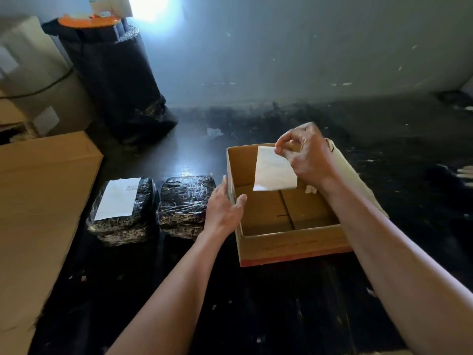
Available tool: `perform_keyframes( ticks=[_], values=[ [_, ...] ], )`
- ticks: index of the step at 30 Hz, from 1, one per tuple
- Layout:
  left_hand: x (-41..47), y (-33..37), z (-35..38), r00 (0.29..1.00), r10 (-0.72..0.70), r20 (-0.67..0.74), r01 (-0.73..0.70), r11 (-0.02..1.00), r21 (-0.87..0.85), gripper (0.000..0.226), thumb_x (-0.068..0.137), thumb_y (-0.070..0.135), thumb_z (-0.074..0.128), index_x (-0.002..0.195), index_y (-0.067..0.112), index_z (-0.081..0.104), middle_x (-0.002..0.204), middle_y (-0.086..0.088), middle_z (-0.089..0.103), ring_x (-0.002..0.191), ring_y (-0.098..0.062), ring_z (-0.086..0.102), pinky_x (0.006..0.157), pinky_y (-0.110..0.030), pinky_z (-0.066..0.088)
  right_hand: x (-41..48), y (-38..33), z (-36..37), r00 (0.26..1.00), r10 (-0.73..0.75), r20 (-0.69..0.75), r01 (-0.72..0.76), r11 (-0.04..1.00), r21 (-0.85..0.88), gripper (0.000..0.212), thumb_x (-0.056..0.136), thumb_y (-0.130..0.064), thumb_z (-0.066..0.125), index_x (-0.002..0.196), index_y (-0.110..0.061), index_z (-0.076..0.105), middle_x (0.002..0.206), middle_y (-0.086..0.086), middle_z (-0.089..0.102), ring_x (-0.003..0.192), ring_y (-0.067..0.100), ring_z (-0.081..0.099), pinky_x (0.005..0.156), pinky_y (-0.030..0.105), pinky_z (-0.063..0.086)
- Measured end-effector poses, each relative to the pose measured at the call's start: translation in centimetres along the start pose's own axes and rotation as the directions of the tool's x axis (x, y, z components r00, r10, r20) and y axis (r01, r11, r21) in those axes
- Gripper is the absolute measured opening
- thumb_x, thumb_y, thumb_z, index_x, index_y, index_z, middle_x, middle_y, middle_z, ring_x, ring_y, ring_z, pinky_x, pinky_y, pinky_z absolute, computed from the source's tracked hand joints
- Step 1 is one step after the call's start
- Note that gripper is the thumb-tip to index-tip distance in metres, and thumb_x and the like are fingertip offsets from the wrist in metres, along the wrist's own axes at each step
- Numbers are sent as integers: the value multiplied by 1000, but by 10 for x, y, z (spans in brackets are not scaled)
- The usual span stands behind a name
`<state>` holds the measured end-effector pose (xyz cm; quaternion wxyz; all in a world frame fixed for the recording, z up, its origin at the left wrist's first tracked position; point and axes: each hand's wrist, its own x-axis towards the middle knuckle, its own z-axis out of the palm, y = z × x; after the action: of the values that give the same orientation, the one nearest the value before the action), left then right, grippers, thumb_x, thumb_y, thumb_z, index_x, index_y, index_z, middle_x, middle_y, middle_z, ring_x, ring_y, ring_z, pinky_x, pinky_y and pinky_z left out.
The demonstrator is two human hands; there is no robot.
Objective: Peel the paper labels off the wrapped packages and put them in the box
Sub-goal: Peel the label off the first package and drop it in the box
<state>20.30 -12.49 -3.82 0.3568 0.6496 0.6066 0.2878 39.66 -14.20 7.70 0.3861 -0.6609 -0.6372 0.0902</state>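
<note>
Label (275, 170): flat white paper, pinched at its top corner by my right hand (308, 156) over the box (294, 245).
Left hand (224, 208): open, empty, at the cardboard rim.
Packages (183, 204): black, glossy film-wrapped.

A storeroom or packing area: cardboard cartons (38, 201) stacked at the left, a tall black-wrapped roll (115, 80) against the bare wall (281, 47), and a dark, scrap-littered floor (281, 129).
</note>
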Motion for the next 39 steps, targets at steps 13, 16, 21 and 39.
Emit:
perform_keyframes(
  ticks=[13, 16, 21, 39],
  values=[
    [0, 3, 5, 989, -60, 134, 84, 980, -179, 57, 104, 27, 50, 156, 38, 29, 154, 6, 45, 139, -22, 45, 114, -40, 37, -8, 64, 33, 983, 5, 183, 34, 978, -207, 9, 93, -11, 67, 97, -18, 71, 105, 4, 72, 96, 21, 64, 85, 49, 58],
    [3, 3, 3, 988, -51, 147, 79, 979, -187, 59, 105, 20, 49, 157, 36, 27, 158, 5, 39, 141, -19, 39, 114, -41, 35, -6, 69, 38, 969, 12, 247, 45, 974, -222, 11, 90, -10, 71, 98, -17, 68, 108, 7, 71, 93, 21, 66, 79, 41, 61],
    [11, 0, 3, 985, -35, 169, 72, 974, -216, 65, 102, 11, 49, 157, 37, 27, 157, 8, 37, 134, -10, 40, 100, -25, 37, -4, 80, 48, 954, 32, 298, 43, 969, -243, 6, 93, -11, 67, 93, -16, 71, 108, 7, 69, 91, 19, 62, 72, 25, 57],
    [12, -11, 18, 995, -48, 89, 69, 963, -260, 65, 103, 22, 49, 160, 35, 19, 163, 12, 26, 146, -7, 27, 119, -27, 23, -4, 93, 64, 956, 48, 289, 53, 942, -331, 10, 97, -18, 62, 97, -18, 71, 107, 4, 68, 107, 22, 56, 92, 44, 44]
  ],
)
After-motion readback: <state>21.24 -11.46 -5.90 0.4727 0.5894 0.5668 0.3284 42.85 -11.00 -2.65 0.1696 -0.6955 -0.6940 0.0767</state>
